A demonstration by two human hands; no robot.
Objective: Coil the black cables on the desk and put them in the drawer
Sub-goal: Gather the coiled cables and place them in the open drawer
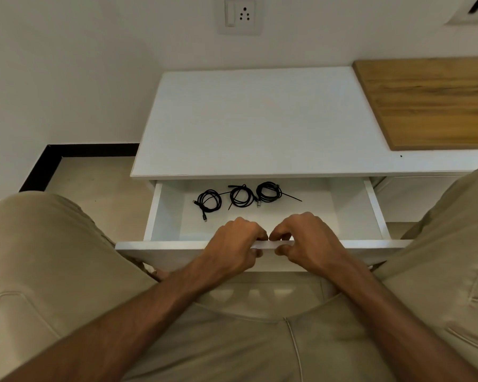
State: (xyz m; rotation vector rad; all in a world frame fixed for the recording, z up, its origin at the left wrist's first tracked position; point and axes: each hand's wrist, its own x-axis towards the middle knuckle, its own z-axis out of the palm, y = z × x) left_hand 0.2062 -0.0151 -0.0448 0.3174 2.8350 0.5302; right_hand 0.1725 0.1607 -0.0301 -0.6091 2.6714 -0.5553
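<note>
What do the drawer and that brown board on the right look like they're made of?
The drawer looks like white laminated or painted board: smooth, matte, with flat square edges. The brown board seems to be wood or wood-look veneer, going by its streaky grain; which one can't be told.

Drawer [375, 208] rear lies hidden beneath the desk top [254, 122] — wooden board [436, 103] beside it cut off at frame edge.

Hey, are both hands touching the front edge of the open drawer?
Touching. The head view shows the left hand and right hand with fingers curled over the drawer's front edge.
</note>
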